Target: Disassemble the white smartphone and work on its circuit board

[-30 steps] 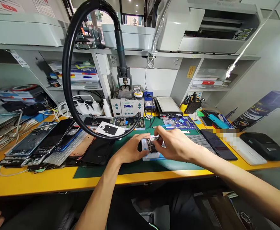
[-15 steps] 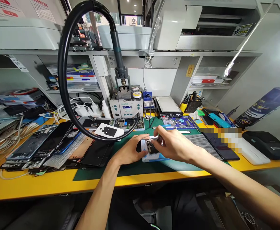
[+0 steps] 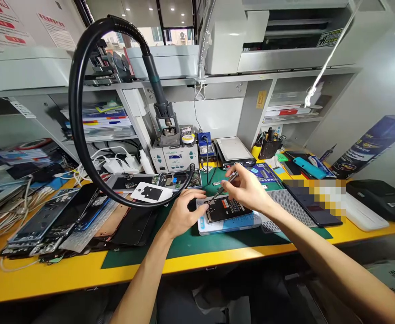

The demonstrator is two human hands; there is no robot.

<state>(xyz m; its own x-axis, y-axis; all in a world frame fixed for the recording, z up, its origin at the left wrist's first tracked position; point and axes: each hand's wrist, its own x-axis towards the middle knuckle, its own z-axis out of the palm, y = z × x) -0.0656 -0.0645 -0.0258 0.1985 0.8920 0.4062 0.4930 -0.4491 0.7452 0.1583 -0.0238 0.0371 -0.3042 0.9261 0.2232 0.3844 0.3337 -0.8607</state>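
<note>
An opened phone (image 3: 229,209), its black back showing a battery with a printed label, lies on a white and blue box (image 3: 233,226). My left hand (image 3: 186,211) grips the phone's left end, thumb at the near side and fingers curved over the far side. In my right hand (image 3: 246,186) a thin screwdriver (image 3: 220,192) is pinched, slanting down to the left. Its tip is at the phone's upper left part, close to my left fingers; whether it touches a screw is too small to tell.
A white phone back cover (image 3: 152,192) and opened phones lie behind my left hand. The thick black hose (image 3: 78,112) of the rework station (image 3: 175,157) loops at left. Stacked phones (image 3: 45,220) fill the left side. A perforated grey mat (image 3: 288,209) and dark tablet (image 3: 314,204) sit right.
My right hand has lifted a little and tilted, so the phone's battery and the screwdriver now show. My left hand stays at the phone's left end. The view has shifted slightly.
</note>
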